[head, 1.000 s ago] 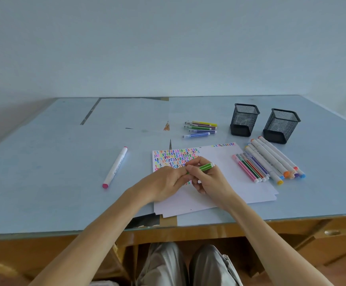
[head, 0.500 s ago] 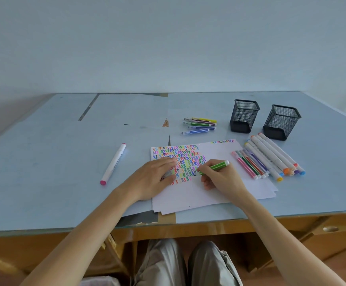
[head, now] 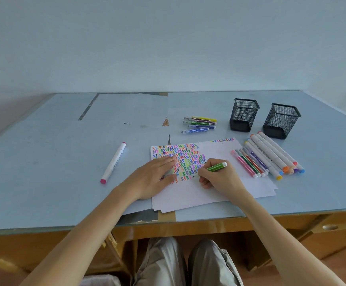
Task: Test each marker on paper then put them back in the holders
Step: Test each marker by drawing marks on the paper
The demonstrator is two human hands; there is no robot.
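My right hand (head: pixel 221 179) grips a green marker (head: pixel 216 167) like a pen, its tip down on the white paper (head: pixel 219 195) at the edge of rows of coloured squiggles. My left hand (head: pixel 155 176) lies flat on the left part of the sheet, fingers straight, and a small pale piece shows under its fingertips. Two black mesh holders (head: pixel 243 115) (head: pixel 281 121) stand at the back right; nothing sticks out of them. Thin markers (head: pixel 250 164) and thick white markers (head: pixel 275 154) lie to the right of the paper.
More thin markers (head: pixel 200 123) lie in a small heap behind the paper. A single thick white marker with a pink cap (head: pixel 113 163) lies to the left. The glass-topped table (head: pixel 44 162) ends at a wooden front edge just below the paper.
The two hands, joined at the green marker a second ago, have come apart. The left hand settled flat on the paper and the right hand brought the marker's tip down to the sheet.
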